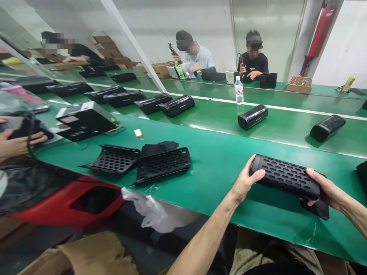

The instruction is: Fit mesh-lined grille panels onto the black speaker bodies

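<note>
Head view, and here's where things stand: the left hand and right hand have a black perforated speaker held over the green conveyor belt, a slotted grille covering all that shows of it. Left fingers curl around 1 end, right fingers wrap the other, both hands closed on it. Off to the left, 2 loose black grille shells lie on the belt, fitted to nothing. Farther up the belt sit glossy speaker bodies, no grille on them. At the far left edge, a co-worker's hand grips something dark, too obscured to name.
</note>
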A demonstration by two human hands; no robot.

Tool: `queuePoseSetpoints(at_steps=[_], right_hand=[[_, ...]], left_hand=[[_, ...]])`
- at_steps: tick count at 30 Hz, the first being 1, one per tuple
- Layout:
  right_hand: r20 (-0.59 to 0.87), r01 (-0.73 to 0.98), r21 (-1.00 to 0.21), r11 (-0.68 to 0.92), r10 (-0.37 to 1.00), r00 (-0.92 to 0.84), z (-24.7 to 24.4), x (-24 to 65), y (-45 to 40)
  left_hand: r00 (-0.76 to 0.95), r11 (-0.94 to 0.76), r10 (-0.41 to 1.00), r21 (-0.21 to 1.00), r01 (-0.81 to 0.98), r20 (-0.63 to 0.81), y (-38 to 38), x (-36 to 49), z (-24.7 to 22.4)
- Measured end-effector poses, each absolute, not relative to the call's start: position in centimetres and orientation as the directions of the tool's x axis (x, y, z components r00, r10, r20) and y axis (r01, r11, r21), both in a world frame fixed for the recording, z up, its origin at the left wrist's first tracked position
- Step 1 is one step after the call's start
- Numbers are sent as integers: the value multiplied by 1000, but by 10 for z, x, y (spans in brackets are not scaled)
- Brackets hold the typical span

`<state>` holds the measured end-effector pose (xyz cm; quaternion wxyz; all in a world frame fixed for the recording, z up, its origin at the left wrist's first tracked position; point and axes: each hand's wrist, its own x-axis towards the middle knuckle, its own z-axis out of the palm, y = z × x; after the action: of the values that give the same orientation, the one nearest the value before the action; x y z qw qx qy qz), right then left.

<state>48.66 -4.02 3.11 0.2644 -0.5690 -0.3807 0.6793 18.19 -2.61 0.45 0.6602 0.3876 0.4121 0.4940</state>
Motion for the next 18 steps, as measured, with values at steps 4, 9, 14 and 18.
queuePoseSetpoints(at_steps=[4,9,14,18], right_hand=[[-352,457,-847,-271,931,-101,43,488,-41],[-55,816,-476,328,915,-400,62,465,-42],[8,754,-632,180,974,-226,64,461,27],[12,752,-654,-82,993,118,71,468,118]], left_hand=[[136,146,985,935,-322,-107,-23,185,4],[128,148,985,952,-267,-117,-6,183,4],[85,176,984,929,-324,-157,13,177,4],[19,4,1000,998,-66,-3,-4,187,-2]])
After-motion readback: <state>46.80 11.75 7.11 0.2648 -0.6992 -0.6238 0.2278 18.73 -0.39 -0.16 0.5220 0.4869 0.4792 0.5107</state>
